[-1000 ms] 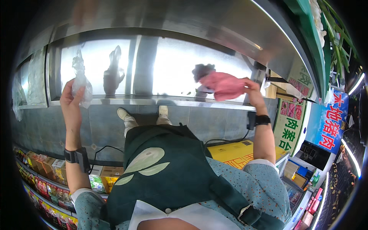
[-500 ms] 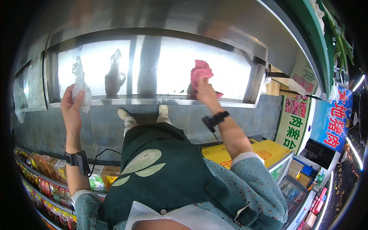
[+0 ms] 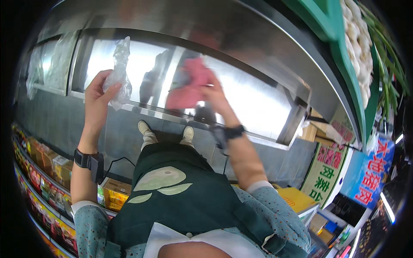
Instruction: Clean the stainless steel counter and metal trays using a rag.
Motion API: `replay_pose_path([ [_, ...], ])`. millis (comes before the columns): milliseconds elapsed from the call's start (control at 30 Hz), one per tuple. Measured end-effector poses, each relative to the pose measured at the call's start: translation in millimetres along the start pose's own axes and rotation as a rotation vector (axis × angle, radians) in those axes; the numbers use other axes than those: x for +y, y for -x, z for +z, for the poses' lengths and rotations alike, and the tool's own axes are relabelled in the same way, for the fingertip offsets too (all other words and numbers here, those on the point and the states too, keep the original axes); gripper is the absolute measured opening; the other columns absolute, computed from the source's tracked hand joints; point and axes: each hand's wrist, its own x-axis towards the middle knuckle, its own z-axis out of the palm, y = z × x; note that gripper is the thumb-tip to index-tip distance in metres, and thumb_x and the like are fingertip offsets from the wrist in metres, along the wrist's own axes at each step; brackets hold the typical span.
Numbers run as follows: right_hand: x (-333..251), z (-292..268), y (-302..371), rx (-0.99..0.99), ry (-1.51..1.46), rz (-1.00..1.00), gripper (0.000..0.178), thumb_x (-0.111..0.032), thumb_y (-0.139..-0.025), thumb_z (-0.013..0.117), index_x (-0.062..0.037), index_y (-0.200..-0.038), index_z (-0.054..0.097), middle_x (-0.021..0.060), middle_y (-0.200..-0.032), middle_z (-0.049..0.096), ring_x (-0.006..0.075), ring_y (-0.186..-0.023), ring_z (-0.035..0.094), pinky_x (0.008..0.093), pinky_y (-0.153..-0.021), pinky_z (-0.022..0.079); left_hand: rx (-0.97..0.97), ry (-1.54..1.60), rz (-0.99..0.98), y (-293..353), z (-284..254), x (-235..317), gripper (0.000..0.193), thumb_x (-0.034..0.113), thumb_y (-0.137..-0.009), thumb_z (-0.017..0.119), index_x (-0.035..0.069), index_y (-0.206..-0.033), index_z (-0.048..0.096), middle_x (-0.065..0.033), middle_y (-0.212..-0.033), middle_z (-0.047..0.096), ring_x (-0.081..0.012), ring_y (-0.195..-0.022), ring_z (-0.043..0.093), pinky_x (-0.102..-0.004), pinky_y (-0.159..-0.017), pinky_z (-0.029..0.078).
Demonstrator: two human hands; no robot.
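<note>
My left hand (image 3: 97, 96) is raised at the left and grips a crumpled clear plastic bag (image 3: 118, 71) against the glass front of a steel display cabinet (image 3: 258, 56). My right hand (image 3: 215, 94) presses a pink cloth (image 3: 189, 84) onto the glass pane (image 3: 258, 103) near the middle; the cloth is blurred with motion. Both wrists wear black bands. Reflections of my arms show in the glass.
Shelves of coloured packets (image 3: 47, 180) run along the lower left. A yellow box (image 3: 297, 200) and green and blue printed signs (image 3: 327, 172) stand at the right. White bulbs with green stalks (image 3: 365, 47) hang at the upper right. My shoes (image 3: 165, 131) show on the floor below.
My right hand has swept the pink cloth leftward across the glass, from the right end toward the middle. My left hand stays up holding the plastic bag.
</note>
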Motion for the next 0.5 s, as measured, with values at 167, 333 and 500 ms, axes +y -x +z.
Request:
replay_pose_path([
  [167,-71.9,-160.5,48.0,0.395,0.327,0.066,0.052,-0.005,-0.085,0.056,-0.0082,-0.135,0.042,0.0117,-0.122,0.056,0.0193,-0.094,0.063,0.0323,-0.069,0.058,0.172,-0.01,-0.052,21.4,-35.9,-15.4,0.026,0.003,-0.086,0.063,0.001,-0.111,0.058,-0.002,-0.1,0.062,-0.0086,-0.09,0.057,-0.0232,-0.079,0.045],
  [333,-36.8,-185.8,-30.4,0.753,1.423,-0.176,0.046,-0.007,-0.08,0.054,-0.0036,-0.125,0.049,0.0176,-0.115,0.059,0.0366,-0.102,0.059,0.0411,-0.088,0.048,0.246,-0.026,-0.082,38.6,-60.4,-39.4,0.027,0.004,-0.085,0.064,0.0,-0.111,0.058,-0.0025,-0.1,0.062,-0.009,-0.089,0.057,-0.0234,-0.078,0.045],
  [500,-1.8,-58.6,-122.7,0.404,1.747,0.076,0.027,-0.012,-0.079,0.055,-0.0036,-0.103,0.063,0.0222,-0.107,0.062,0.0404,-0.109,0.054,0.0442,-0.092,0.045,0.246,0.017,-0.093,33.5,-57.6,-34.3,0.028,0.003,-0.084,0.064,0.0,-0.112,0.058,-0.0028,-0.1,0.062,-0.0094,-0.089,0.057,-0.0234,-0.078,0.045],
])
